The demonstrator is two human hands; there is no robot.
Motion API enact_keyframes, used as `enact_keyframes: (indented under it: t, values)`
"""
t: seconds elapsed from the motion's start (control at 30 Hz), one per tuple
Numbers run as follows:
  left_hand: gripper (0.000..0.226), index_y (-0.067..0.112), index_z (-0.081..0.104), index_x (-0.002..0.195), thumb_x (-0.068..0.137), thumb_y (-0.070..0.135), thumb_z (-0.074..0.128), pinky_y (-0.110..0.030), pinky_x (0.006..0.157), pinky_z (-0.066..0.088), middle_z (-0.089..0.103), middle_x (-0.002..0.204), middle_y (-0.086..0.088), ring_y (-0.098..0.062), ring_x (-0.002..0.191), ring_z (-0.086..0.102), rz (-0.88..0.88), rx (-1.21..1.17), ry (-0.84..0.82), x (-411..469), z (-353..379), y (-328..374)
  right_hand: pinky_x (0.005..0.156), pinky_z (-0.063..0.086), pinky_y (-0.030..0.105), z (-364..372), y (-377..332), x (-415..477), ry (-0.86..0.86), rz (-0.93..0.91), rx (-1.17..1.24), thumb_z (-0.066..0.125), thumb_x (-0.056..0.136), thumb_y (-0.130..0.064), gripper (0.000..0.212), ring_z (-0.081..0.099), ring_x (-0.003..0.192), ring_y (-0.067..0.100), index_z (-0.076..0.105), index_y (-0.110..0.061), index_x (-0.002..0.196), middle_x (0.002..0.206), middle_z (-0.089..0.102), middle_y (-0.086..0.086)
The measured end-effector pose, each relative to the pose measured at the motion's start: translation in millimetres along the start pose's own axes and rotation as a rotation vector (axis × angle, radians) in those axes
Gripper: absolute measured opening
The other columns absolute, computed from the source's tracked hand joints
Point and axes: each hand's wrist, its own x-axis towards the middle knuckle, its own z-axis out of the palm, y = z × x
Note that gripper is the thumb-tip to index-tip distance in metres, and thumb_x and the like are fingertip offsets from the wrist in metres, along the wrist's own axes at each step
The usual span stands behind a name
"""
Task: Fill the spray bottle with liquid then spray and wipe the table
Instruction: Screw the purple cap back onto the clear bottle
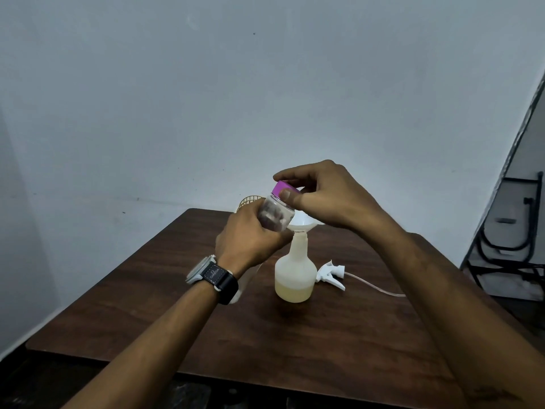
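A translucent spray bottle [295, 273] stands on the dark wooden table [324, 335], with yellowish liquid in its lower part and a white funnel [303, 224] in its neck. Its white trigger head [331, 274] with a clear tube lies on the table to its right. My left hand [250, 240] grips a small clear jar [275, 214], tilted above the table left of the funnel. My right hand [321, 196] pinches the jar's purple lid [284, 188] with thumb and fingers.
A yellowish wire basket [250, 200] shows behind the jar at the table's far edge. Something white [244, 287] lies under my left wrist, mostly hidden. A black metal frame [513, 231] stands at the right by the wall.
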Motion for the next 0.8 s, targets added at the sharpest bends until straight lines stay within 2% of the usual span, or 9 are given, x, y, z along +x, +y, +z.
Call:
enact_keyframes:
  t: [0.13,0.23,0.3,0.4,0.5,0.6,0.67,0.73,0.8]
  values:
    - [0.047,0.034,0.062,0.1,0.058,0.056,0.065,-0.037,0.081,0.057,0.07,0.093,0.014,-0.014,0.092,0.068,-0.023,0.013,0.058,-4.1,7.2,-1.7,0.074,0.037,-0.001,8.0,-1.0,0.1,0.049,-0.014,-0.044,0.071,0.093,-0.026,0.032,0.059,0.101,-0.007,0.075,-0.034,0.124,0.123,0.074,-0.019]
    - [0.045,0.034,0.062,0.099,0.059,0.055,0.065,-0.039,0.08,0.058,0.071,0.092,0.013,-0.015,0.09,0.069,-0.019,-0.001,0.078,-4.0,8.7,-2.2,0.068,0.035,-0.006,9.6,-2.4,-0.2,0.068,-0.012,-0.043,0.071,0.093,-0.024,0.035,0.057,0.099,-0.008,0.074,-0.033,0.127,0.126,0.073,-0.018]
    - [0.042,0.033,0.061,0.095,0.06,0.056,0.066,-0.042,0.076,0.059,0.071,0.088,0.012,-0.014,0.086,0.069,-0.001,-0.029,0.112,-1.9,7.8,-3.6,0.07,0.036,-0.007,12.1,-4.0,-1.6,0.098,-0.033,-0.017,0.072,0.094,-0.026,0.036,0.059,0.095,-0.006,0.073,-0.034,0.13,0.126,0.074,-0.016]
    - [0.039,0.031,0.063,0.093,0.063,0.055,0.07,-0.045,0.073,0.061,0.073,0.082,0.011,-0.011,0.079,0.071,0.03,-0.089,0.151,3.1,4.0,-5.4,0.079,0.043,0.001,15.7,-5.0,-2.8,0.132,-0.063,0.06,0.073,0.095,-0.036,0.038,0.066,0.094,-0.004,0.07,-0.036,0.133,0.124,0.074,-0.015]
    - [0.04,0.03,0.066,0.098,0.067,0.054,0.072,-0.044,0.072,0.062,0.074,0.083,0.01,-0.009,0.078,0.072,0.061,-0.135,0.18,7.7,-0.7,-6.3,0.087,0.05,0.012,18.4,-3.5,-2.3,0.055,-0.075,0.108,0.079,0.088,-0.047,0.059,0.067,0.101,-0.009,0.06,-0.039,0.143,0.131,0.068,-0.019]
    - [0.04,0.029,0.065,0.106,0.071,0.045,0.079,-0.037,0.072,0.061,0.074,0.09,0.01,-0.008,0.083,0.072,0.084,-0.153,0.2,9.7,-3.2,-6.9,0.094,0.056,0.024,21.5,-1.6,1.1,0.023,-0.101,0.16,0.085,0.083,-0.043,0.068,0.069,0.106,-0.005,0.059,-0.037,0.145,0.131,0.069,-0.016]
    - [0.054,0.028,0.061,0.116,0.071,0.045,0.086,-0.028,0.069,0.058,0.072,0.098,0.012,-0.005,0.087,0.071,0.079,-0.183,0.186,8.9,-4.9,-7.8,0.096,0.058,0.031,22.6,-2.9,6.1,0.035,-0.103,0.193,0.088,0.081,-0.039,0.067,0.072,0.1,-0.001,0.061,-0.037,0.142,0.126,0.072,-0.013]
    - [0.079,0.028,0.051,0.13,0.066,0.052,0.092,-0.026,0.074,0.058,0.069,0.109,0.014,-0.003,0.092,0.071,0.068,-0.237,0.142,8.3,-6.6,-9.0,0.095,0.06,0.034,23.0,-5.0,13.6,0.065,-0.115,0.211,0.089,0.08,-0.036,0.066,0.073,0.098,0.0,0.063,-0.034,0.141,0.121,0.073,-0.012]
    - [0.101,0.029,0.04,0.141,0.06,0.056,0.094,-0.027,0.083,0.057,0.064,0.122,0.013,-0.005,0.104,0.067,0.053,-0.264,0.123,9.3,-9.0,-11.2,0.083,0.064,0.038,21.3,-7.2,23.6,0.115,-0.13,0.255,0.089,0.08,-0.033,0.067,0.073,0.098,0.005,0.063,-0.03,0.141,0.118,0.072,-0.01]
